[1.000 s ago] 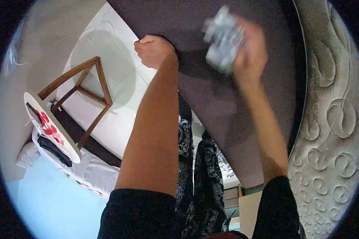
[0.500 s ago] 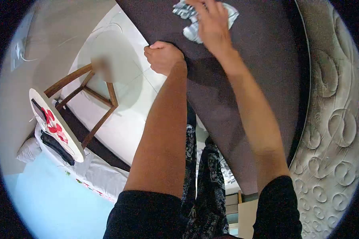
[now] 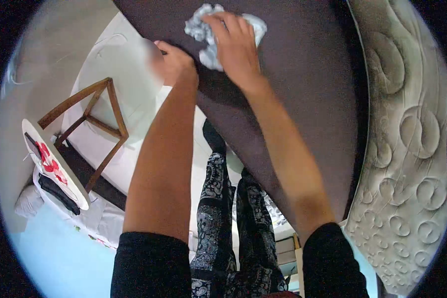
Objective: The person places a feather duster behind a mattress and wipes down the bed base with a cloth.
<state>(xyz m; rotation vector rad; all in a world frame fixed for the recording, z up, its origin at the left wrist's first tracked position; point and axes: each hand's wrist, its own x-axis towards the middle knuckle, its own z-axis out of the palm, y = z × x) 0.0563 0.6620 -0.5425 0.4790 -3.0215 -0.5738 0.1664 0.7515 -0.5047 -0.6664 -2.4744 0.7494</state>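
Note:
My right hand (image 3: 237, 49) presses a crumpled white and grey cloth (image 3: 212, 55) onto the dark brown surface (image 3: 308, 99), near the top of the view. Its fingers rest over the cloth, which bunches out on both sides. My left hand (image 3: 174, 64) is at the left edge of the brown surface, its fingers curled and partly blurred. What that hand grips, if anything, is too hidden to make out.
A patterned mattress (image 3: 397, 149) stands on the right. On the left are a wooden-framed chair (image 3: 115, 107), a round board with red shapes (image 3: 54, 164) and a bed with light blue bedding (image 3: 59, 248). My patterned trouser legs (image 3: 211, 223) show below.
My right hand has moved left with the cloth, after coming up and across the surface from the right. My left hand stays at the surface's edge while the view has shifted.

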